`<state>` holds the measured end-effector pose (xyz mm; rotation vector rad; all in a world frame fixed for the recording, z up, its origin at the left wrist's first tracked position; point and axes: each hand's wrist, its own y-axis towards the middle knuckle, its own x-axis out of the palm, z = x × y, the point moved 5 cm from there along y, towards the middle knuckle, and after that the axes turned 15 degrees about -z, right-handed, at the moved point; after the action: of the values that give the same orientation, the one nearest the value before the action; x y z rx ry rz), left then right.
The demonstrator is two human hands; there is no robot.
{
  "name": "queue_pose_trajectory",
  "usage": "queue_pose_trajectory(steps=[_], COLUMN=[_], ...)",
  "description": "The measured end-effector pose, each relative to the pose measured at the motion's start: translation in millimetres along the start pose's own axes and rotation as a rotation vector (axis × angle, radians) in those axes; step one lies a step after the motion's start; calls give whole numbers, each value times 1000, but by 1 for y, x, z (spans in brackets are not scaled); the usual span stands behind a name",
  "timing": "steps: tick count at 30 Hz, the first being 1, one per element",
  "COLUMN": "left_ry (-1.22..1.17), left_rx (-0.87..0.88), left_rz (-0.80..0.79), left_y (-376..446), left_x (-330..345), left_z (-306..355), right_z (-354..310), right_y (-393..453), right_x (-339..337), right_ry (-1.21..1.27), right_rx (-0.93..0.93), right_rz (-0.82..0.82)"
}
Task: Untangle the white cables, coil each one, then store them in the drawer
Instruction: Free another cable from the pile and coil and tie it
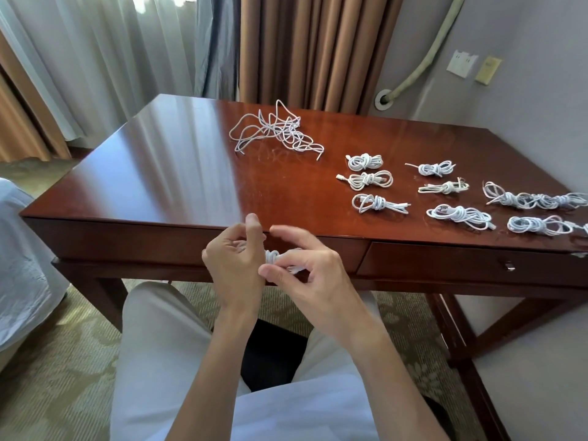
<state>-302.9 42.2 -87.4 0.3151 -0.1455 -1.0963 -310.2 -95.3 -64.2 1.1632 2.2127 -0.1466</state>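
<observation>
Before the desk edge, left hand [237, 265] and right hand [305, 265] seemingly pinching white cable [273, 255]

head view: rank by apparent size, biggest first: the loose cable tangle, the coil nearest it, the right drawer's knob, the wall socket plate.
1. loose cable tangle
2. coil nearest it and wall socket plate: look about alike, and the plate is farther off, so unranked
3. right drawer's knob

I saw brown curtains [318, 49] and pale sheers [105, 58] behind the glossy wooden tabletop [165, 167], a wall socket [462, 63] beside a padded hose [423, 62], white bedding [22, 265] left, patterned carpet [63, 370] below.
</observation>
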Motion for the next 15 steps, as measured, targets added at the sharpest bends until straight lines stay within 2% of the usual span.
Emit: queue_pose_trajectory(steps=[2,5,8,10,12,15], left_ry=[-59,-136,-200,-182,-179,-128], left_rx=[14,24,10,17,26,83], left_rz=[-137,-441,-758,-910,-969,-932], left_y=[1,2,-4,-8,-6,-2], left_x=[6,12,16,15,12,11], left_z=[6,17,21,18,13,5], right_z=[1,1,1,5,9,12], right_y=[1,-2,-6,-7,-7,-6], right_x=[-2,-14,-24,-27,-26,-24], right_ry=[153,288,324,322,348,383], right_rx=[26,59,58,81,119,151], right_rz=[26,124,199,217,215,220])
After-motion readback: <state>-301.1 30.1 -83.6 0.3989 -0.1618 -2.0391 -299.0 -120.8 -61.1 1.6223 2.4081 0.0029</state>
